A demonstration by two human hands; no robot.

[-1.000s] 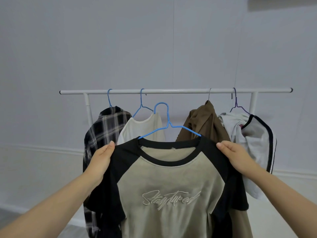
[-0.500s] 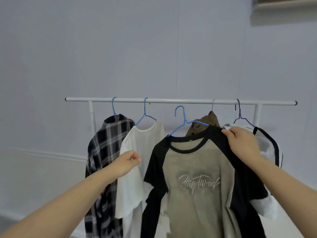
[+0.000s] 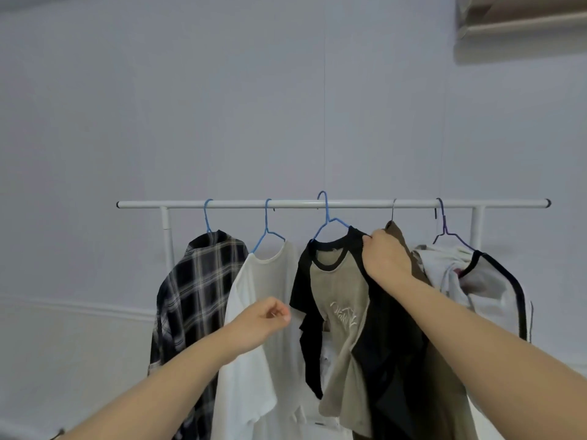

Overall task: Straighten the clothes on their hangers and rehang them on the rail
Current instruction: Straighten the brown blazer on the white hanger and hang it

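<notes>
Raglan tee [image 3: 336, 290] is at the rail [image 3: 333, 204], mid-span, its blue hanger [image 3: 327, 222] hooked over the bar or right at it; can't tell if the hook is fully seated. Your right hand [image 3: 386, 258] is pinching the tee's black shoulder just below the rail, right of the hook. Left hand [image 3: 265, 319] hangs well below the rail in front of the white tee [image 3: 254, 312], fingers loosely curled, holding nothing. Looks like the rehang step, nearly done. To finish clean: confirm the hook sits fully over the rail before you release, then let go of the shoulder slowly so the wire hanger doesn't tip. The tee hangs twisted, hem swung left and fabric bunched below your right wrist; use the free left hand to pull the hem down and square it. Check both shoulder seams sit on the hanger arms, since the collar looks pulled toward the right side. No containers in view; the rail is the only holder. Along it, from the left end: plaid shirt [image 3: 197, 296], white tee, raglan tee, brown garment [image 3: 400, 246] just behind your right hand, then a bunched white-and-black garment [image 3: 489, 281] near the right end, which likely still needs straightening.
</notes>
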